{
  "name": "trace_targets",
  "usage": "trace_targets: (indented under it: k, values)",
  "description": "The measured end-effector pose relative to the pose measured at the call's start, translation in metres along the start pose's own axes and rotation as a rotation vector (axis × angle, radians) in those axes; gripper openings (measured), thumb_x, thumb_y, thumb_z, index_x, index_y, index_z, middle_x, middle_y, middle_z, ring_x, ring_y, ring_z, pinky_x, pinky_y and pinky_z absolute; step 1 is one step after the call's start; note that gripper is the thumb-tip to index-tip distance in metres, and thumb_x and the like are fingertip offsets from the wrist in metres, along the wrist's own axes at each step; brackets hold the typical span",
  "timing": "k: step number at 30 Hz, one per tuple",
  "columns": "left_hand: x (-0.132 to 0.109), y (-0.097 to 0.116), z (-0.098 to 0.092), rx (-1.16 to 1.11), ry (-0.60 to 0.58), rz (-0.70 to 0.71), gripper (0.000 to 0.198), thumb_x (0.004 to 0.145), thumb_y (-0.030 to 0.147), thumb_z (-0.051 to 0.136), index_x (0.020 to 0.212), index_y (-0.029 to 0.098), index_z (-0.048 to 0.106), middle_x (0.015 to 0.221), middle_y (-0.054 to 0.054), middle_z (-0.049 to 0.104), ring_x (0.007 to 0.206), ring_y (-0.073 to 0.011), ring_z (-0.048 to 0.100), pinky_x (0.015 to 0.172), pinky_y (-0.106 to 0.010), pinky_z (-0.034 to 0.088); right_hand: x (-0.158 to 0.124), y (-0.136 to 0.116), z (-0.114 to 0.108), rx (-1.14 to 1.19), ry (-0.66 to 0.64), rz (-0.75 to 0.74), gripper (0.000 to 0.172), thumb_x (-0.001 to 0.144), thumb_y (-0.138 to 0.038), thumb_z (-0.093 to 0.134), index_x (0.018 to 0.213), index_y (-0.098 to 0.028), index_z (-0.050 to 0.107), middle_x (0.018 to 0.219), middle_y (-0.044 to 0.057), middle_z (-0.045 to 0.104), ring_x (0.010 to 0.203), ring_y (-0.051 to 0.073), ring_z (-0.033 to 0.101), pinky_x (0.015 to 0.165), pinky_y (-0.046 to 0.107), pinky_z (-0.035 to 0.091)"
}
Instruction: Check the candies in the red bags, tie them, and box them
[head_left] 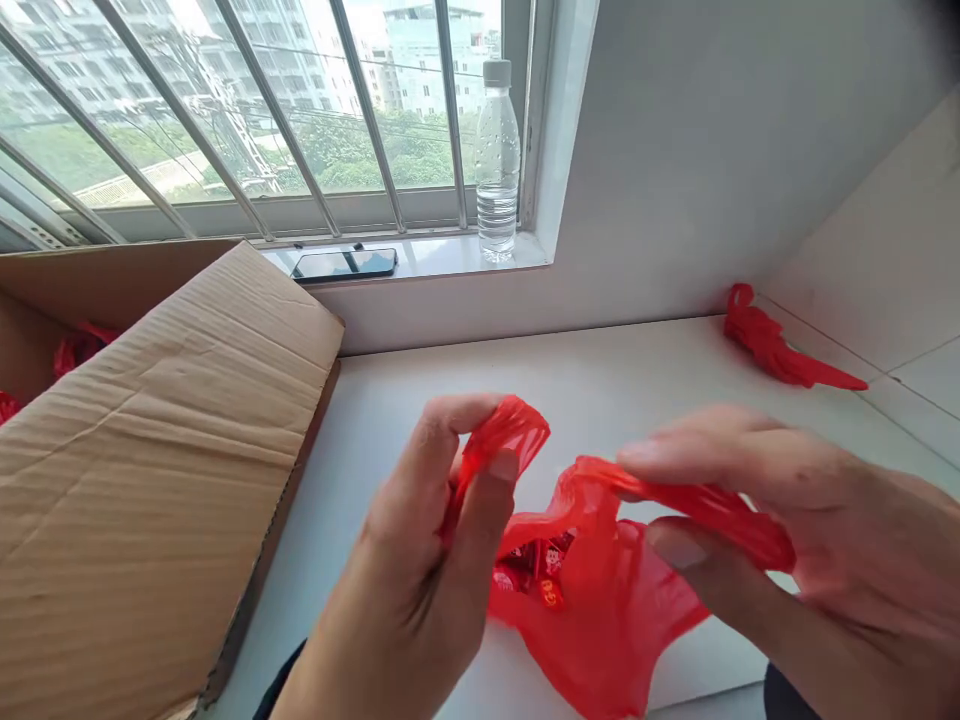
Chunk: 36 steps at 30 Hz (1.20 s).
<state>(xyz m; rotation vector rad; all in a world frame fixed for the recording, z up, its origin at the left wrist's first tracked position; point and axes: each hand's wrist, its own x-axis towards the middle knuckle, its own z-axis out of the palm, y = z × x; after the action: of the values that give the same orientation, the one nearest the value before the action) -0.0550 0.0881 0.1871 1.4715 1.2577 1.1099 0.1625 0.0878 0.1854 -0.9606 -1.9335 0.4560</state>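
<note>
Starting at the left of the work, our left hand (405, 550) is pinching one handle of a red plastic bag (600, 620) between thumb and fingers, and the loop is poking out above the thumb. The bag is sitting between our two hands, over the near part of the white surface (420, 390); we are not seeing its underside, so we cannot tell whether it is resting or hanging. Small red wrapped pieces (551, 590) are already lying inside, showing through the mouth. On the right, our right hand (847, 540) is blurring a little; its thumb and forefinger are standing apart with the other handle running between them, and we cannot tell how firmly they are gripping. The bag is looking filled, at least partly, but the handles are staying separate, with no knot showing.

Around us, a cardboard box (172, 430) is taking up the left side, its slanting flap hiding much of the inside, where some red plastic (79, 348) is showing. A phone (345, 263) is lying on the windowsill (442, 258), and a water bottle (497, 170) is standing beyond it. At far right, a crumpled red bag (780, 350) is lying near the corner, well apart from our hands.
</note>
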Motion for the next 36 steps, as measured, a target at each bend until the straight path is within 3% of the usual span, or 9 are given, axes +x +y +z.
trace_targets:
  k: [4, 9, 13, 15, 17, 21, 28, 32, 36]
  values:
    - [0.0, 0.0, 0.014, -0.001, -0.081, -0.09, 0.031, 0.096, 0.033, 0.062, 0.122, 0.036, 0.047, 0.084, 0.003, 0.067, 0.062, -0.0126, 0.06, 0.056, -0.021, 0.049, 0.002, -0.006, 0.01, 0.084, -0.064, -0.081, 0.03, 0.097, -0.016, 0.063, 0.121, -0.033, 0.068, 0.1, 0.003, 0.072, 0.087, 0.019, 0.071, 0.064, 0.025, 0.063]
    - [-0.008, -0.003, 0.01, 0.252, -0.288, 0.019, 0.072, 0.082, 0.027, 0.074, 0.145, 0.041, 0.042, 0.106, -0.003, 0.071, 0.09, -0.0234, 0.069, 0.071, -0.029, 0.056, 0.002, -0.004, 0.02, 0.083, 0.003, -0.079, 0.031, 0.095, -0.014, 0.064, 0.118, -0.034, 0.072, 0.117, 0.004, 0.068, 0.098, 0.018, 0.071, 0.067, 0.022, 0.064]
    - [-0.003, -0.002, 0.005, 0.332, -0.472, 0.067, 0.04, 0.079, 0.043, 0.078, 0.115, 0.031, 0.066, 0.095, -0.003, 0.072, 0.082, -0.0228, 0.066, 0.065, -0.028, 0.052, 0.002, -0.002, 0.026, 0.033, 0.056, -0.038, 0.034, 0.095, -0.016, 0.064, 0.117, -0.039, 0.072, 0.122, 0.003, 0.065, 0.101, 0.018, 0.071, 0.054, 0.018, 0.06]
    - [0.001, -0.001, 0.005, 0.272, -0.551, 0.058, 0.019, 0.085, 0.042, 0.072, 0.092, 0.025, 0.066, 0.083, -0.001, 0.067, 0.071, -0.0176, 0.06, 0.058, -0.025, 0.046, 0.005, -0.001, 0.027, 0.014, 0.043, -0.011, 0.03, 0.095, -0.02, 0.065, 0.114, -0.041, 0.073, 0.122, 0.001, 0.065, 0.1, 0.018, 0.072, 0.053, 0.018, 0.059]
    - [0.006, -0.001, 0.006, 0.179, -0.612, 0.0, 0.017, 0.093, 0.035, 0.062, 0.082, 0.022, 0.061, 0.077, 0.001, 0.06, 0.068, -0.0145, 0.055, 0.057, -0.024, 0.042, 0.008, 0.001, 0.026, 0.05, 0.011, 0.011, 0.022, 0.096, -0.033, 0.068, 0.115, -0.043, 0.072, 0.119, -0.001, 0.067, 0.1, 0.018, 0.072, 0.065, 0.021, 0.063]
    - [0.015, -0.002, 0.003, -0.071, -0.517, -0.125, 0.032, 0.102, 0.04, 0.049, 0.076, 0.021, 0.05, 0.07, 0.002, 0.049, 0.062, -0.012, 0.045, 0.056, -0.024, 0.038, 0.015, 0.009, 0.026, 0.14, -0.072, 0.099, 0.044, 0.095, -0.054, 0.067, 0.137, -0.041, 0.06, 0.123, 0.0, 0.068, 0.109, 0.02, 0.068, 0.092, 0.028, 0.06]
    - [0.023, -0.001, -0.003, -0.203, -0.433, -0.168, 0.045, 0.104, 0.052, 0.045, 0.073, 0.02, 0.05, 0.061, 0.002, 0.052, 0.055, -0.0106, 0.044, 0.052, -0.023, 0.035, 0.023, 0.02, 0.032, 0.132, -0.086, 0.123, 0.017, 0.1, -0.028, 0.065, 0.115, -0.036, 0.069, 0.105, -0.004, 0.069, 0.096, 0.013, 0.064, 0.085, 0.025, 0.053]
    - [0.022, 0.001, 0.001, -0.189, -0.407, -0.136, 0.035, 0.098, 0.046, 0.063, 0.077, 0.02, 0.052, 0.069, 0.005, 0.046, 0.059, -0.0087, 0.04, 0.056, -0.021, 0.036, 0.024, 0.02, 0.034, 0.099, -0.051, 0.157, 0.015, 0.097, -0.03, 0.07, 0.111, -0.036, 0.07, 0.102, -0.005, 0.068, 0.091, 0.013, 0.062, 0.083, 0.025, 0.052]
    - [0.02, -0.004, 0.005, -0.279, -0.346, -0.209, 0.027, 0.103, 0.051, 0.051, 0.1, 0.025, 0.056, 0.068, 0.005, 0.045, 0.058, -0.0102, 0.041, 0.056, -0.023, 0.035, 0.024, 0.019, 0.034, 0.158, -0.101, 0.245, 0.022, 0.099, -0.031, 0.066, 0.12, -0.038, 0.066, 0.103, -0.006, 0.069, 0.089, 0.012, 0.064, 0.081, 0.023, 0.054]
